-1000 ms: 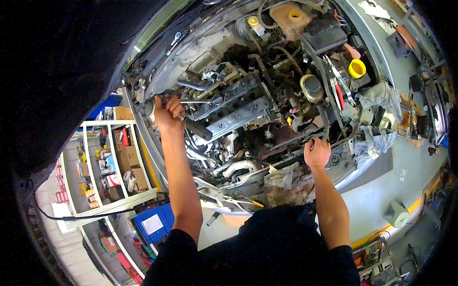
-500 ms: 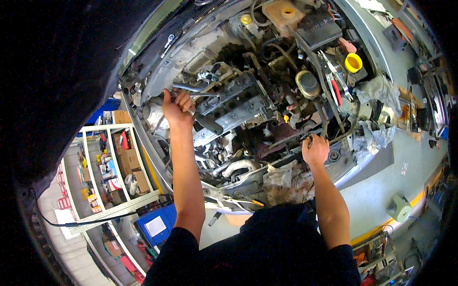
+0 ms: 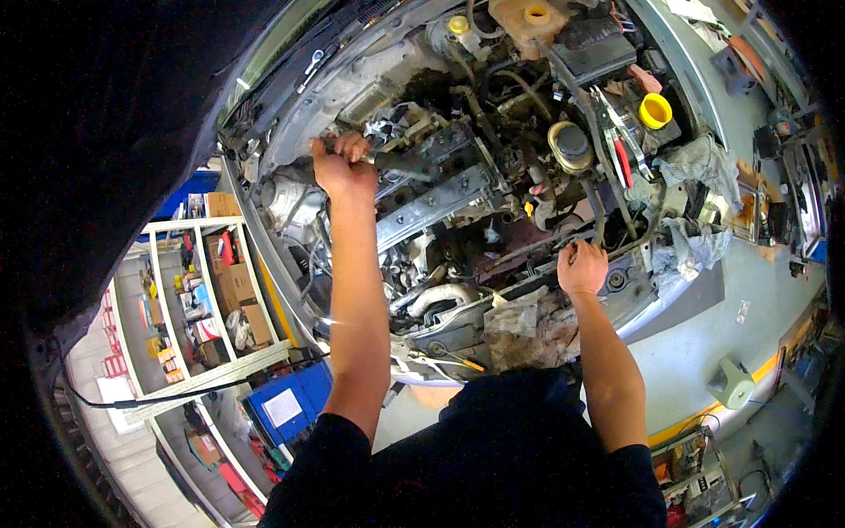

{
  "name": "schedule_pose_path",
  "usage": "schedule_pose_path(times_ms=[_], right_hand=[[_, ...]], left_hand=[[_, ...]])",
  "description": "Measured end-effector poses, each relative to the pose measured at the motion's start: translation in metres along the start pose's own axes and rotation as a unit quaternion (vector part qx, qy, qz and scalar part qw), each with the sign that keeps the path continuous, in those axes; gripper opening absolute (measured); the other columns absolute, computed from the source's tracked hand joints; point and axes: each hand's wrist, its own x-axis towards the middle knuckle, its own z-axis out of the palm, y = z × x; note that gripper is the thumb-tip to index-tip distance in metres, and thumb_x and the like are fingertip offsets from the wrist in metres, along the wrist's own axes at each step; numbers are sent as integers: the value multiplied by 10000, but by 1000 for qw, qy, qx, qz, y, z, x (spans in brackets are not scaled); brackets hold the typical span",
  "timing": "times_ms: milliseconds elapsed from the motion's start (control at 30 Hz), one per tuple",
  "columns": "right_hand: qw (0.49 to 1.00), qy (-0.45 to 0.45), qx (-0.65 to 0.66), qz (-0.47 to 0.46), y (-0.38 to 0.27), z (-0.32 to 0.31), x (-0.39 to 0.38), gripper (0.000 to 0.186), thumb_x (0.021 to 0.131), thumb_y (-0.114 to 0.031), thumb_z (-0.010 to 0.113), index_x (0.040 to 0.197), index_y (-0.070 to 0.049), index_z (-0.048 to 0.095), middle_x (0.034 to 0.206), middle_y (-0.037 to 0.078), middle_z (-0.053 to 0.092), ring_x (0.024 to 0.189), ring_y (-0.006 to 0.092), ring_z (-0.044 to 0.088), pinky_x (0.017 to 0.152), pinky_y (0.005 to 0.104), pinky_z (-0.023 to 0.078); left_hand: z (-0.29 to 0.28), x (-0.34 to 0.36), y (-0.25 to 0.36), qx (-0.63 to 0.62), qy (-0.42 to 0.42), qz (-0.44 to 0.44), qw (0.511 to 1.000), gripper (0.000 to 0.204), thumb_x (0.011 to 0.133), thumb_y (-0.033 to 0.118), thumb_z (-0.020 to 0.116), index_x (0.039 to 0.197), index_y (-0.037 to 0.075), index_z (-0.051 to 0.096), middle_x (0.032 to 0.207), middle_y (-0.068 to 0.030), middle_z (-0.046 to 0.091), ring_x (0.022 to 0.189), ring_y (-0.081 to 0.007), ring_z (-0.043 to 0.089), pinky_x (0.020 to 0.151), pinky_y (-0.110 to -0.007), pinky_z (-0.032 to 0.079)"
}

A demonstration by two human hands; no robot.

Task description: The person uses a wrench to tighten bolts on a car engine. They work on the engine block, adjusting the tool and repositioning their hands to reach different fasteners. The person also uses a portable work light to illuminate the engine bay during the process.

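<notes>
Under a raised hood lies an open engine bay, with the long metal engine top (image 3: 440, 204) in its middle. My left hand (image 3: 345, 169) is closed at the left end of this engine top. From its fingers a thick bar-shaped tool with a dark grip (image 3: 405, 165) points right, over the engine top; the tool's exact kind and its other end are hidden by the hand. At the front edge of the bay, my right hand (image 3: 583, 267) rests with its fingers curled over the dark front crossbar (image 3: 528, 264). No tool shows in it.
Red-handled pliers (image 3: 621, 163) and a yellow cup (image 3: 655, 112) lie at the bay's right. Grey rags (image 3: 691, 242) hang over the right front corner. A ratchet (image 3: 310, 70) lies at the far left. Shelves (image 3: 198, 299) with boxes stand at left; a pale green stool (image 3: 732, 384) at right.
My left hand has moved slightly right and away from me. The dark grip has swung from pointing down toward me to pointing right. My right hand has stayed in place.
</notes>
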Motion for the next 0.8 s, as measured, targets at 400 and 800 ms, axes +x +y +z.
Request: schedule_pose_path(times_ms=[400,800], right_hand=[[1000,10,15,-8,1,-1,1,240,875,-232,601,712,-56,584,716,121,631,739,343,595,740,473,464],[1000,-16,8,10,1,-6,4,234,872,-252,594,757,-49,616,751,150,664,764,353,624,759,486,471]], left_hand=[[4,-17,15,44,-16,-144,988,372,1097,392,446,891,81,441,662,26,314,548,-94,269,481,-249,246],[-4,-13,22,54,-56,-122,990,408,1093,431,443,912,73,517,658,40,308,529,-71,240,442,-237,204]])
